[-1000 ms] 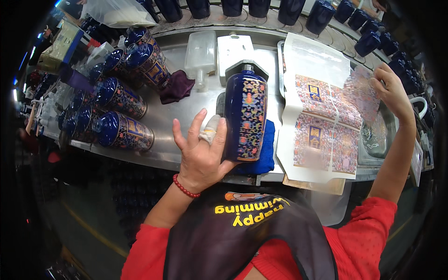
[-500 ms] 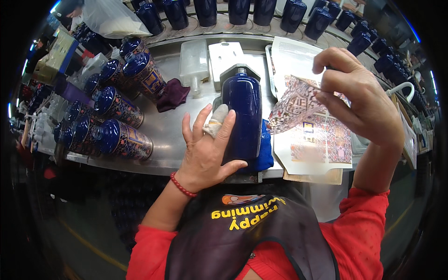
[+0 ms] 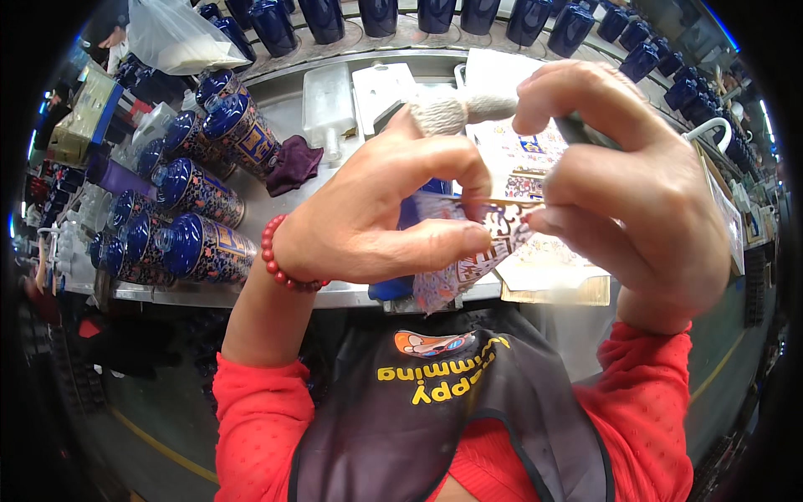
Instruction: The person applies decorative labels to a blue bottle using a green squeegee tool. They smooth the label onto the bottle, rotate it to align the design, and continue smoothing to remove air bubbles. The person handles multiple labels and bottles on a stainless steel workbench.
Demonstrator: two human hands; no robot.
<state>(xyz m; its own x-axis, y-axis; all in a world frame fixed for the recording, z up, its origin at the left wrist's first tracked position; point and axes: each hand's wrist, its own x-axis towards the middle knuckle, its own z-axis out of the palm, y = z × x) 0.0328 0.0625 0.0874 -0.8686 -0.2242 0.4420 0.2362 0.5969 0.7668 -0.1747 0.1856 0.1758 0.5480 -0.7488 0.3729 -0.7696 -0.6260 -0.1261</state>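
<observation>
A limp, thin patterned decal film (image 3: pixel 456 280) hangs between my two hands in front of me. My left hand (image 3: pixel 381 205) pinches its upper edge between thumb and fingers; one finger wears a knitted grey-white wrap (image 3: pixel 442 115). My right hand (image 3: pixel 623 188) grips the film's other end, fingers curled. Behind my left hand lies a dark blue bottle (image 3: pixel 408 212), mostly hidden. A blue cloth (image 3: pixel 390 289) sits below it at the bench edge. To the right, under my right hand, is a white sheet with printed patterns (image 3: pixel 559 266), partly covered.
Several decorated blue bottles (image 3: pixel 201 186) stand at the left beside a purple cloth (image 3: pixel 294 164). A clear plastic container (image 3: pixel 328 105) lies at the back of the metal bench. Plain blue bottles (image 3: pixel 379 17) line a curved conveyor beyond. A plastic bag (image 3: pixel 186 38) is at the far left.
My left hand has left the blue bottle and risen to take hold of the film. My right hand has brought the film leftward and nearer, in front of the bottle.
</observation>
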